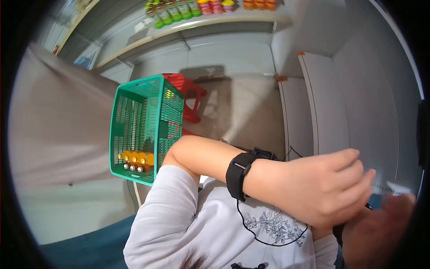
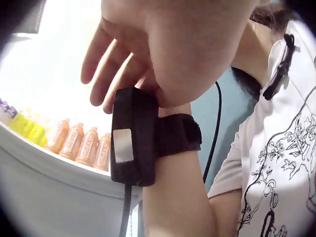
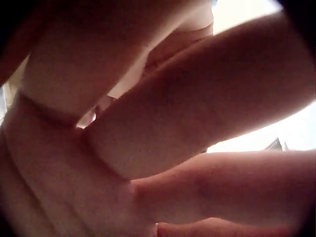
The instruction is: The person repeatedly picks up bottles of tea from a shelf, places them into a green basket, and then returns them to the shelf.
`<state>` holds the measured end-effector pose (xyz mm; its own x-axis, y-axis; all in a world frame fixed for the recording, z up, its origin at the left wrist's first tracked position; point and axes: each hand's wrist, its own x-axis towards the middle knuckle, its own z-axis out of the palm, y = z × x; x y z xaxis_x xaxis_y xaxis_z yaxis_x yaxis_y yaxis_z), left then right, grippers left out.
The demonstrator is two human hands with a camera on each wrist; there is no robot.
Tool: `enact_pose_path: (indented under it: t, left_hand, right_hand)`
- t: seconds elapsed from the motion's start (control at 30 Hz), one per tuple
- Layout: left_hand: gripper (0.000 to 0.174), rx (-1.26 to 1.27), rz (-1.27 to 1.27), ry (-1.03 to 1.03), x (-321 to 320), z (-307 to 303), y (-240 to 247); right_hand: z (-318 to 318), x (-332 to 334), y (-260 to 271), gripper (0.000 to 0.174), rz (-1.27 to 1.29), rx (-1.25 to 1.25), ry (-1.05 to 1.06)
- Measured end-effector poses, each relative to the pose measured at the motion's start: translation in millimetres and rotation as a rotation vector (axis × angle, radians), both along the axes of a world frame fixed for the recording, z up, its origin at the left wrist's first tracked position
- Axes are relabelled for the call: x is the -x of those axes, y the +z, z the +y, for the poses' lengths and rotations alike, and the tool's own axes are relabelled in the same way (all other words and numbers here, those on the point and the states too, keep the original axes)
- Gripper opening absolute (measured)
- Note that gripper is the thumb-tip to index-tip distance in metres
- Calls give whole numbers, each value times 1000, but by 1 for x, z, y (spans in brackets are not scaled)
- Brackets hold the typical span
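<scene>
My left hand (image 1: 320,186) reaches across the chest to the right side, its fingers loosely extended. In the left wrist view, its palm (image 2: 192,44) is close to the lens, and the fingers hang beside a black camera box (image 2: 133,138) strapped on the other wrist. My right hand (image 1: 383,231) is blurred at the lower right edge of the head view, partly behind the left hand; its finger pose is unclear. In the right wrist view, a dark palm and spread fingers (image 3: 207,94) fill the picture at close range. No held object shows.
A green basket (image 1: 114,112) with several orange-capped and white-capped bottles (image 1: 139,158) stands at left, beside a red stool (image 1: 190,92). A shelf (image 1: 224,19) at the back bears several drink bottles (image 1: 172,12). Grey panels (image 1: 322,103) rise at right. A black cable (image 1: 251,231) hangs across the shirt.
</scene>
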<state>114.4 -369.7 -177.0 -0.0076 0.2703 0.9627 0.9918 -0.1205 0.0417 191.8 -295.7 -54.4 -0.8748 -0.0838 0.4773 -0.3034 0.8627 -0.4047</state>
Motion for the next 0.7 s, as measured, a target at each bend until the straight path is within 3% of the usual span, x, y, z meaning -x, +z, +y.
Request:
enact_pose_path:
  t: [0.03,0.1,0.17,0.23,0.37,0.43,0.47,0.53,0.6,0.63,0.7]
  left_hand:
    - [15,74,-12,42,12,-16,2]
    - [14,168,-42,83,37,-46,-4]
    - [12,362,-192,139,62,-75,-17]
    - [12,432,-386,258,87,-103,-35]
    - [15,253,-693,449,130,-173,-101]
    - [20,162,-1268,449,142,-215,-134]
    - [20,125,-1285,490,145,-236,-157]
    - [22,-336,-1535,425,149,-277,-196]
    - [25,-373,-1796,546,141,-324,-213]
    - [25,-509,-1783,579,139,-342,-241]
    - [24,-712,-1919,650,116,-376,-234]
  right_hand:
    - [-2,20,-19,28,176,-37,-22]
    - [-18,66,-54,22,505,-88,-63]
    - [-51,127,-76,15,469,276,-100]
    - [-65,181,-108,15,243,464,-103]
    - [-108,269,-216,19,-350,738,-19]
    - [-148,289,-266,20,-551,753,41]
    - [-171,293,-279,20,-579,733,85]
    - [-216,297,-298,19,-947,794,69]
    - [-254,303,-325,19,-1124,794,137]
    - [-270,306,-338,20,-1275,810,157]
    - [-302,306,-359,21,-1404,765,181]
